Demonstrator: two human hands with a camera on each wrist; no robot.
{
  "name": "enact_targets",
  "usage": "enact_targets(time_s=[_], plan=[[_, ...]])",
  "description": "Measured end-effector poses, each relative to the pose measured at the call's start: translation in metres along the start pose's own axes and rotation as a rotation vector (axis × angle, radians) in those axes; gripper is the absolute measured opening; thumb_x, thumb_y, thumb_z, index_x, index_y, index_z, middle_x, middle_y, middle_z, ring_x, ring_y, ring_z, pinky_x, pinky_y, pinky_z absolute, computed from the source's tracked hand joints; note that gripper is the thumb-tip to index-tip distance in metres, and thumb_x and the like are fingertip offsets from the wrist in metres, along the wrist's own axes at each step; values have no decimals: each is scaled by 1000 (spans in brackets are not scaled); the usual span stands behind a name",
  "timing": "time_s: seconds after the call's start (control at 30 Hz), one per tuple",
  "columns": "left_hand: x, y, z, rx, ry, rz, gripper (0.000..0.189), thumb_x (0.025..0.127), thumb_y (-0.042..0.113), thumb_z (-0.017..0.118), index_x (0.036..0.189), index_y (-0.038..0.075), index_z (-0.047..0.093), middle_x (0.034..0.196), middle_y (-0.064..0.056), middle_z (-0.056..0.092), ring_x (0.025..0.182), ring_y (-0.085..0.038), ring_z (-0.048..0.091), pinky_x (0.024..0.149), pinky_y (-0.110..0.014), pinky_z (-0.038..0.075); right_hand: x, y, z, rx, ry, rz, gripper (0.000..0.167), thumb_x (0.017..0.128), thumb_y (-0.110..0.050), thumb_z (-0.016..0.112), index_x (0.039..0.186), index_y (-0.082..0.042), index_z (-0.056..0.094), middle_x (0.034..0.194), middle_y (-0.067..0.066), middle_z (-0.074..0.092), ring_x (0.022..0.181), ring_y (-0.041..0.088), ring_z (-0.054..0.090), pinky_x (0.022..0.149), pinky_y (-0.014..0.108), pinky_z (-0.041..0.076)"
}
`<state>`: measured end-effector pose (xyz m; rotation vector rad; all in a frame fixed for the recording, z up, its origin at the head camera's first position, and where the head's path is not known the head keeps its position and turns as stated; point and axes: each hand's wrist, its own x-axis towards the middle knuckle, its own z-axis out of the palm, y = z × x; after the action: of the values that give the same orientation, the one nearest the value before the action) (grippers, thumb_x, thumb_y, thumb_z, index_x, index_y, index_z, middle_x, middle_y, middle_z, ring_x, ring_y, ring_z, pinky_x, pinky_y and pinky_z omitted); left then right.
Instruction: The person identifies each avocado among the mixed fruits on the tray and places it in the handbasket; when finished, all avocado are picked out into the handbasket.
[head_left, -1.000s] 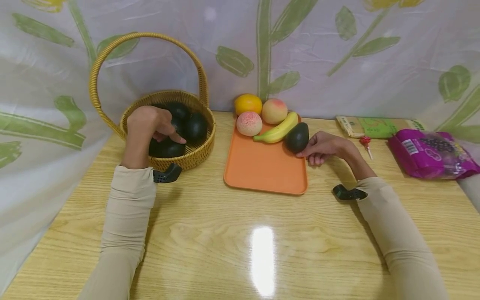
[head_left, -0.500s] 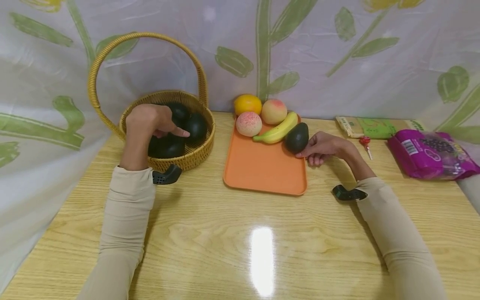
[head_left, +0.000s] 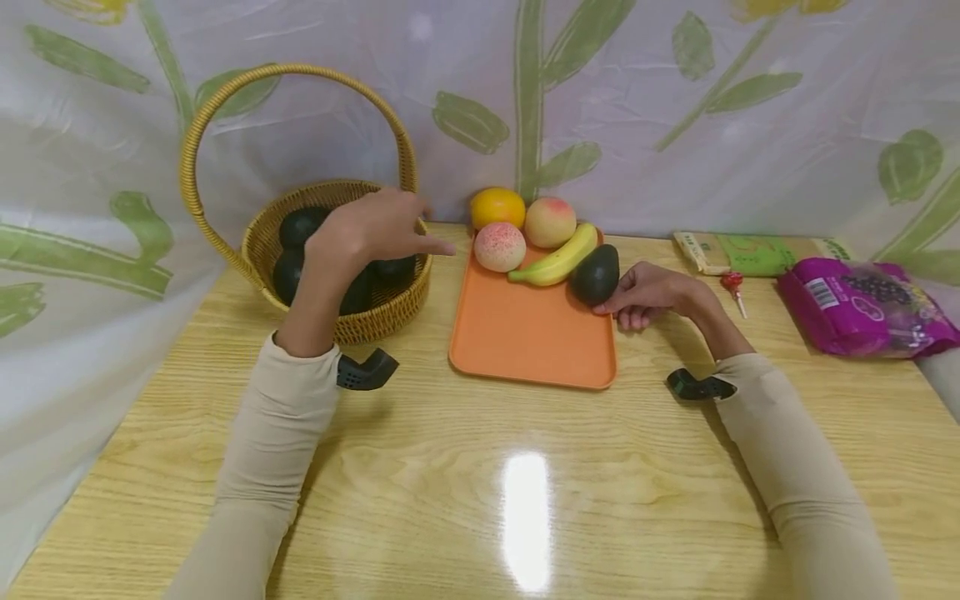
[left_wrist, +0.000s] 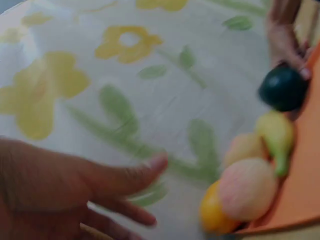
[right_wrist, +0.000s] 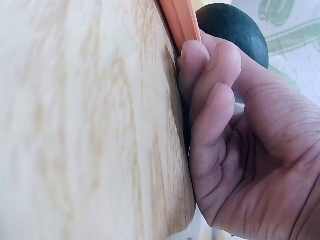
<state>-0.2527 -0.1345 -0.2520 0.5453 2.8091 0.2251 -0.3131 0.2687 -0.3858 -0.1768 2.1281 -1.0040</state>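
Observation:
My left hand [head_left: 367, 229] hovers over the right side of a wicker basket [head_left: 386, 325], fingers and thumb extended; in the left wrist view nothing lies between them. Several dark green avocados [head_left: 300, 225] sit in the basket, partly hidden by that hand. At the right edge of an orange tray [head_left: 532, 333], my right hand [head_left: 648, 293] pinches the rim, its fingers curled in the right wrist view. An avocado [head_left: 596, 277] lies on the tray beside the thumb. Next to it are a banana [head_left: 558, 260], two peaches [head_left: 551, 222] and a yellow-orange fruit [head_left: 498, 208].
The basket's tall handle [head_left: 300, 68] arches above it. At the back right lie a green-and-tan packet [head_left: 765, 254], a red lollipop [head_left: 732, 283] and a purple bag [head_left: 840, 308]. A patterned curtain [head_left: 480, 100] hangs behind the wooden table [head_left: 420, 467].
My left hand has risen out of the basket and moved right towards the tray, fingers straightening, uncovering avocados on the basket's left. My right hand stays at the tray's rim.

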Motion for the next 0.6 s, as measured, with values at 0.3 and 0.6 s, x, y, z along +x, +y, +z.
enact_targets(time_s=[0.3, 0.6], plan=[[31, 46, 19, 0, 187, 184, 48, 101, 50, 66, 106, 2, 62, 87, -6, 49, 84, -26, 51, 80, -37, 41, -1, -2, -3, -38, 17, -3, 30, 95, -32, 78, 85, -3, 80, 62, -1, 73, 51, 5, 64, 52, 20, 53], [56, 71, 39, -23, 212, 264, 75, 100, 56, 64, 156, 10, 44, 151, -17, 52, 134, -34, 57, 110, -50, 51, -1, 0, -1, -16, 17, 8, 30, 94, -31, 80, 85, -2, 79, 61, 0, 72, 50, 6, 64, 52, 20, 53]])
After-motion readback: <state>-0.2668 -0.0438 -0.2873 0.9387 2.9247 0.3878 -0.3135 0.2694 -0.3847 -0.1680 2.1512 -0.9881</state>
